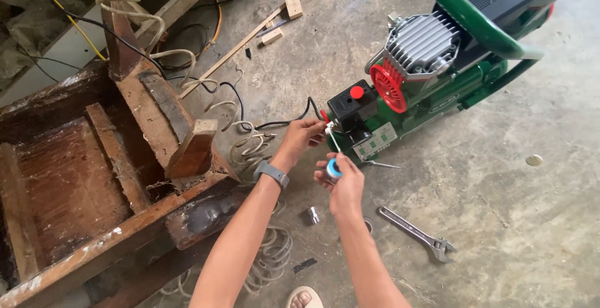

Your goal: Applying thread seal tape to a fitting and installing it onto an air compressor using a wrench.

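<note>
Thread-seal tape, a small roll [333, 168] with a blue rim and white middle, sits in the right hand [340, 183], near the centre of the view and just at 7 o'clock from the black pressure-switch box [351, 105] of the green air compressor [437, 83]. The fingers are closed around the roll, so that it can turn while a thin white strip [334, 140] runs up from it toward a small fitting [326, 118] at the left side of the box. I judge the strip is kept tight in this way.

At 11 o'clock from the roll, the left hand [302, 136], with a grey watch [271, 173] on the wrist, has its fingers pinched narrow at that fitting; whether it grips the strip end or the fitting itself, I cannot tell.

On the concrete floor [531, 220], an adjustable wrench [417, 233] lies at 4 o'clock from the right hand, close enough to pick up. A small shiny metal coupling [313, 215] stands at 7 o'clock, and a coiled pale air hose [256, 152] lies under the left forearm. An old wooden frame [125, 158] fills the 9 o'clock side.
</note>
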